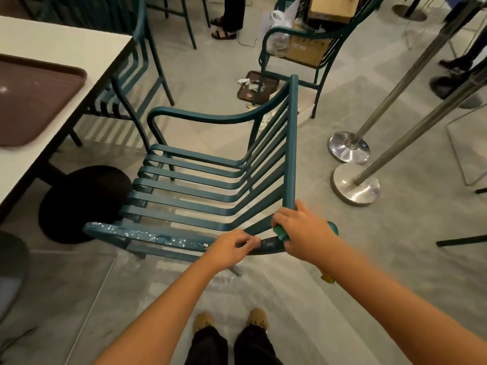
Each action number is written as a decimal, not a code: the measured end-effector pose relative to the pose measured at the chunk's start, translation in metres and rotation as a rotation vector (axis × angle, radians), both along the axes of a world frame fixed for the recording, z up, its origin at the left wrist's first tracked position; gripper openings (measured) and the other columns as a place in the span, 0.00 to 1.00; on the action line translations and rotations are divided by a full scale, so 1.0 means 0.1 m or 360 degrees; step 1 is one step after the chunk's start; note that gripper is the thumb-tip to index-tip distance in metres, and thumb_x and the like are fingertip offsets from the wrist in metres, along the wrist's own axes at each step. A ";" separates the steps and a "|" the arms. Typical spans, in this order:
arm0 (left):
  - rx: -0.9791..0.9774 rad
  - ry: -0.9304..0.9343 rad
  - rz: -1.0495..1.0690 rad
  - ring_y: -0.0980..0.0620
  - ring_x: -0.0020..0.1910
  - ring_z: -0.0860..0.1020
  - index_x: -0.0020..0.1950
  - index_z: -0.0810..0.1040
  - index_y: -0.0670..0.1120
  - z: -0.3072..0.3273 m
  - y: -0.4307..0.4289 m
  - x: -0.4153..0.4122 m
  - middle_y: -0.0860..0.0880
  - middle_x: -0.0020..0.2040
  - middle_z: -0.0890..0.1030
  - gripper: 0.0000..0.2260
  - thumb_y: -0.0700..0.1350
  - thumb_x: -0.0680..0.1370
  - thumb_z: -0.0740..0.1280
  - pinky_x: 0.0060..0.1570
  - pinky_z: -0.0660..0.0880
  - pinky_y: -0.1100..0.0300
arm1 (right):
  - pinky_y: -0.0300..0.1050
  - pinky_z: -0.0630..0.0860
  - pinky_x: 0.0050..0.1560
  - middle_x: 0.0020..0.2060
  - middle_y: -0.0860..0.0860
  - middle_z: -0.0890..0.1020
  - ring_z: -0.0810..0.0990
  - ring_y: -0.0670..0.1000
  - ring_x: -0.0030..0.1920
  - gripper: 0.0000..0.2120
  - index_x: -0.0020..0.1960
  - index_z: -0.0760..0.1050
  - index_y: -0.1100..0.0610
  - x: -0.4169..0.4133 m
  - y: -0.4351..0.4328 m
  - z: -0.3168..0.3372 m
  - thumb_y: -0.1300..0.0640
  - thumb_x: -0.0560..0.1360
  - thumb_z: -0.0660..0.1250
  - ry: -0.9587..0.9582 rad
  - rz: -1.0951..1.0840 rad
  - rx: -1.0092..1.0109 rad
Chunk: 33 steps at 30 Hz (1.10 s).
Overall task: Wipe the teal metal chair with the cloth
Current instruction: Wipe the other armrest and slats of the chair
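The teal metal chair (210,185) stands in the middle of the view, slatted seat facing left, backrest on the right. Its near armrest (147,234) runs along the bottom and looks wet and shiny. My left hand (229,248) grips that armrest near its right end, fingers curled over it. My right hand (303,233) holds a green cloth (280,233) and presses it on the corner where the armrest meets the backrest post. Most of the cloth is hidden under the hand; a bit shows at the wrist side.
A white table (66,75) with a brown tray (31,101) is at the left, its black round base (84,204) beside the chair. More teal chairs stand behind. Two steel stanchions (353,183) stand at the right. A person's sandalled feet (224,30) are at the top.
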<state>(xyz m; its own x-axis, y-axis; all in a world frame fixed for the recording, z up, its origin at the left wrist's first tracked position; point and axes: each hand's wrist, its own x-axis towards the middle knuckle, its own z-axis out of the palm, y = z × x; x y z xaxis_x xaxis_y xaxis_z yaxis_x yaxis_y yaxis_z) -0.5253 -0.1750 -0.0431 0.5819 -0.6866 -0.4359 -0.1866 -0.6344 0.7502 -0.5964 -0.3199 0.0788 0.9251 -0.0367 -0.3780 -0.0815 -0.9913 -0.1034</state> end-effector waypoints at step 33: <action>-0.0110 0.0123 0.0502 0.52 0.56 0.72 0.52 0.78 0.47 -0.16 -0.12 -0.22 0.50 0.52 0.75 0.13 0.54 0.76 0.62 0.58 0.70 0.57 | 0.47 0.67 0.62 0.63 0.54 0.71 0.66 0.55 0.61 0.19 0.66 0.68 0.58 0.18 -0.06 -0.04 0.56 0.76 0.63 0.0176 0.0485 -0.0293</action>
<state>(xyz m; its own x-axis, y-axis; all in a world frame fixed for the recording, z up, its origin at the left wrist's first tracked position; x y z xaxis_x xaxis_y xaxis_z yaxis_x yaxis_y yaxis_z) -0.5470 -0.1871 -0.0587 0.7375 -0.5075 -0.4456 0.0701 -0.5987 0.7979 -0.5781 -0.3255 0.0745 0.8581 0.1575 -0.4888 0.2195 -0.9730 0.0718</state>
